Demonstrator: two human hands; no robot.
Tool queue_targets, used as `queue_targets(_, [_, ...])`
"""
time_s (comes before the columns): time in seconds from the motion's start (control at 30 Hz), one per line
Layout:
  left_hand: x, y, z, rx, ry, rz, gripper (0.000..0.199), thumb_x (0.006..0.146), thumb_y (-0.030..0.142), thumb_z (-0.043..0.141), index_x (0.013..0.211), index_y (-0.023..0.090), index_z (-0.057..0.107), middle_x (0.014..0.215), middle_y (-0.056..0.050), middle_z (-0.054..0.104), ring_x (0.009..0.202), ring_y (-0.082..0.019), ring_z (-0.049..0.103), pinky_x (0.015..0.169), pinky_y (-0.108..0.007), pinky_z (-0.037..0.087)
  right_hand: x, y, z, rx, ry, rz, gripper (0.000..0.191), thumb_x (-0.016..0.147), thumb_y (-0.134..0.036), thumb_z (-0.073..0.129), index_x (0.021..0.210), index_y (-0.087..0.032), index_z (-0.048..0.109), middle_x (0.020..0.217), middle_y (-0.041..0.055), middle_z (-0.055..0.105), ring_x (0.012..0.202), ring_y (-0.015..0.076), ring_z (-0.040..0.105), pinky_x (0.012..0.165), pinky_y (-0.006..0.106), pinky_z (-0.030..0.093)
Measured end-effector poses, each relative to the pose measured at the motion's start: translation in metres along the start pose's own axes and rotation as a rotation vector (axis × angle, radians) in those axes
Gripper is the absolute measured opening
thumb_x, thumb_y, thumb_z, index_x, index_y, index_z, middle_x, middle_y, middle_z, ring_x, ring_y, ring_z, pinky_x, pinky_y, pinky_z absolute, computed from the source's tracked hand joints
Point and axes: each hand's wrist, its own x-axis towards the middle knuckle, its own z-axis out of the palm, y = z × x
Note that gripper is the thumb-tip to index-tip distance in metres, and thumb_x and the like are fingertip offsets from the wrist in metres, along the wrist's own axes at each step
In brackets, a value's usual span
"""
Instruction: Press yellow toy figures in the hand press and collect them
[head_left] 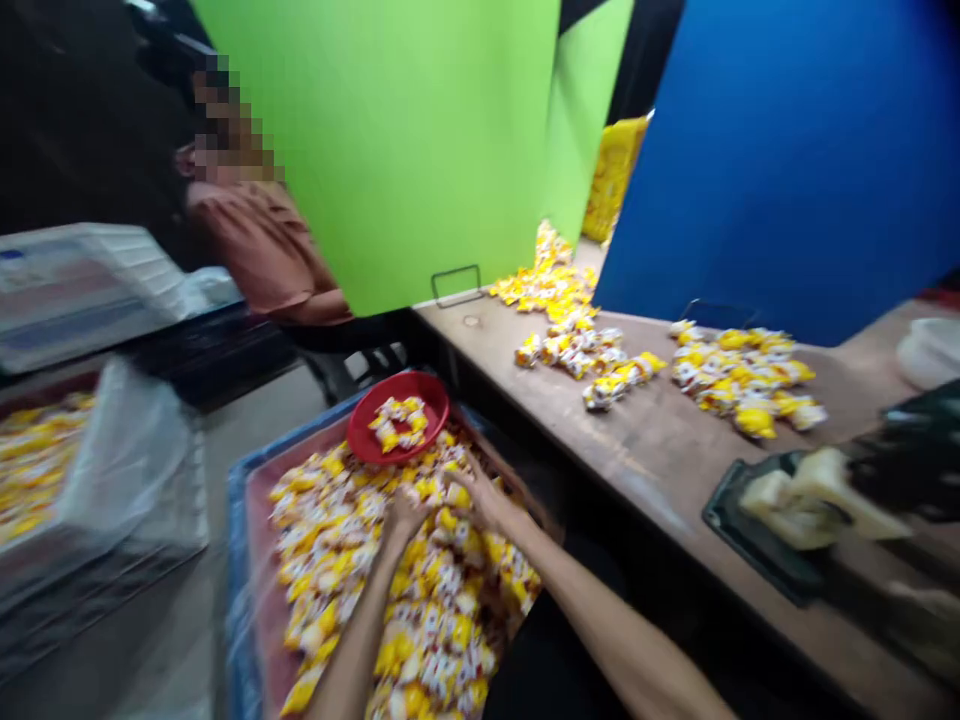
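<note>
Wrapped candies in yellow, white and red wrappers heap up in a lined crate in front of me. My left hand reaches into the heap, its fingers loosely apart and partly blurred. Beside it on the right, my right hand touches the candies with fingers stretched out. Some candies lie between the two hands, and neither hand is closed on one. Just beyond them, a red bowl rests tilted on the heap with several candies inside.
A worktable to the right carries candy piles and a dark machine with a cream part. Green and blue panels stand over it. Another candy crate sits at left; a person is behind.
</note>
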Motion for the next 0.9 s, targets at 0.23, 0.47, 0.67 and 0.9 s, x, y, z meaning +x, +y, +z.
queue_targets(0.23, [0.026,0.176,0.078,-0.053,-0.078,0.707,0.068,0.093,0.060,0.073,0.150,0.027,0.057,0.138,-0.013,0.068,0.118,-0.031,0.072,0.105,-0.046,0.058,-0.102,0.058,-0.204,-0.118,0.660,0.077,0.081,0.092,-0.053,0.085,0.165,-0.042,0.050,0.178,0.0091,0.033,0.167,0.0359,0.033,0.135,0.059,0.034])
queue_targets(0.47, [0.098,0.339,0.131,0.568,-0.330,0.962,0.130,0.054,0.077,0.097,0.166,0.036,0.044,0.164,-0.024,0.044,0.152,-0.060,0.039,0.116,-0.075,0.039,-0.068,0.151,-0.322,-0.269,0.196,0.463,0.147,0.046,-0.056,0.110,0.173,-0.035,0.038,0.183,0.0198,0.016,0.168,0.0511,0.020,0.131,0.064,0.030])
queue_targets(0.67, [0.110,0.319,0.144,0.604,-0.418,1.027,0.116,0.067,0.074,0.091,0.167,0.038,0.044,0.157,-0.019,0.041,0.126,-0.046,0.067,0.107,-0.060,0.055,-0.064,0.158,-0.297,-0.263,0.243,0.387,0.139,0.058,-0.075,0.099,0.174,-0.033,0.035,0.165,0.0215,0.043,0.155,0.0500,0.043,0.126,0.064,0.036])
queue_targets(0.9, [0.103,0.295,0.123,0.407,-0.386,1.062,0.090,0.079,0.075,0.083,0.156,0.036,0.059,0.154,-0.013,0.047,0.106,-0.029,0.074,0.101,-0.047,0.060,-0.075,0.134,-0.283,-0.349,0.277,0.315,0.140,0.062,-0.080,0.095,0.176,-0.040,0.027,0.179,0.0212,0.023,0.165,0.0531,0.025,0.126,0.069,0.034])
